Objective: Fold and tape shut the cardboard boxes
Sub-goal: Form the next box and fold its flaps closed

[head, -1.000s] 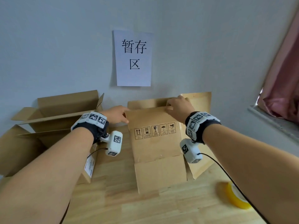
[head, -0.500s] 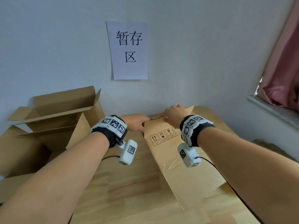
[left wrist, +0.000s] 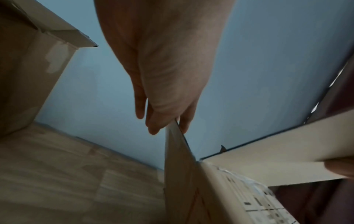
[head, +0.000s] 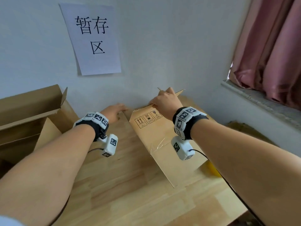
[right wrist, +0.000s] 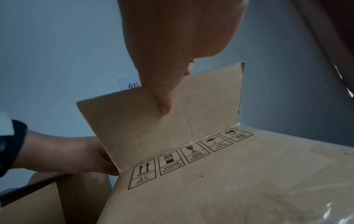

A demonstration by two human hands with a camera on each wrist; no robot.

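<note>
**Hands gripping a plain cardboard box at the back of the bench**

Right hand (head: 164,101) is pinching the top flap (right wrist: 162,121) of the cardboard box (head: 162,144), thumb flat on the near face of the flap and fingers curled behind its upper edge. The left hand (head: 114,111) is gripping a side flap (left wrist: 178,151) at the box's left corner, fingers folded round the thin edge. The box is matte brown corrugated board, rectangular, lying near the wall on the pale wooden bench (head: 130,193); a row of square black handling symbols (head: 147,119) is printed just below the flap fold, and a strip of glossy clear tape (head: 158,145) is shining across its upper face. An open cardboard box (head: 32,111) of the same dull brown is standing to the left. A yellow tape roll (head: 211,169) is peeking out beside the right forearm. A white paper sign (head: 96,39) with black characters is hanging on the smooth grey wall, and a pink pleated curtain (head: 268,54) is hanging at the right.

Compared with a second ago, the box is now turned and opened out, where it was leaning flat against the wall, and both hands are lower and closer together.
</note>
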